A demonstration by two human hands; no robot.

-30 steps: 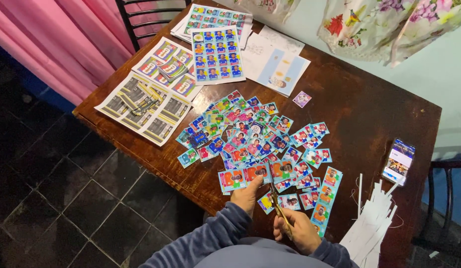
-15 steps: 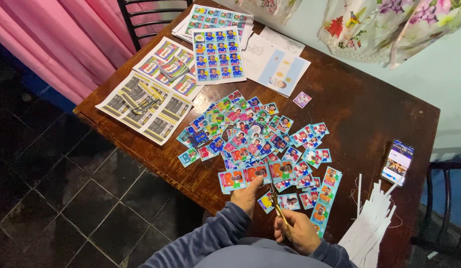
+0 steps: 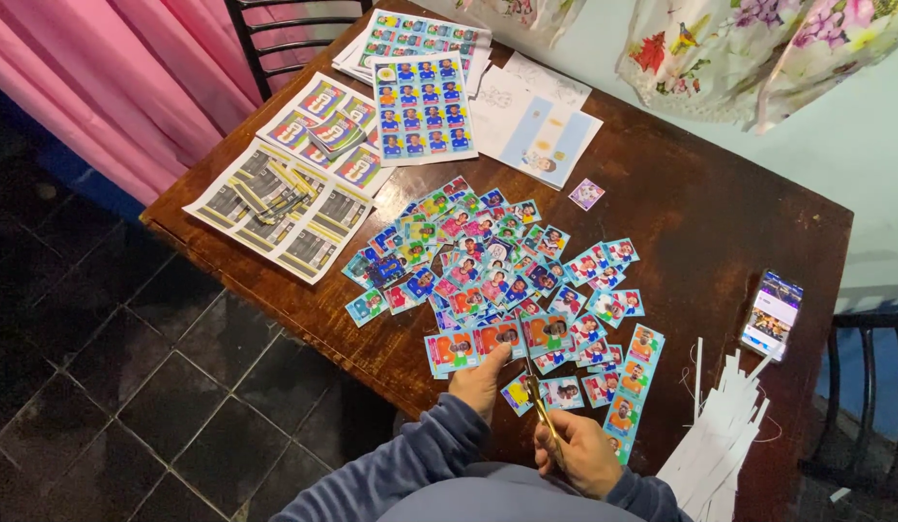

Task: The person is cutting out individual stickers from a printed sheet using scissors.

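left hand (image 3: 483,375) grip: pinching colourful printed card strip (image 3: 473,346) at near table (image 3: 720,217) edge | right hand (image 3: 579,452) grip: closed round yellow-handled scissors (image 3: 538,396) | risk: blades may drift into a picture if strip slips

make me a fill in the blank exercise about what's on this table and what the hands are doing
The right hand holds a pair of ____ with yellow handles.
The left hand holds a strip of colourful ____.
White paper strips lie piled at the table's ____ side.
The phone lies with its screen ____.

Missing words: scissors; cards; right; lit
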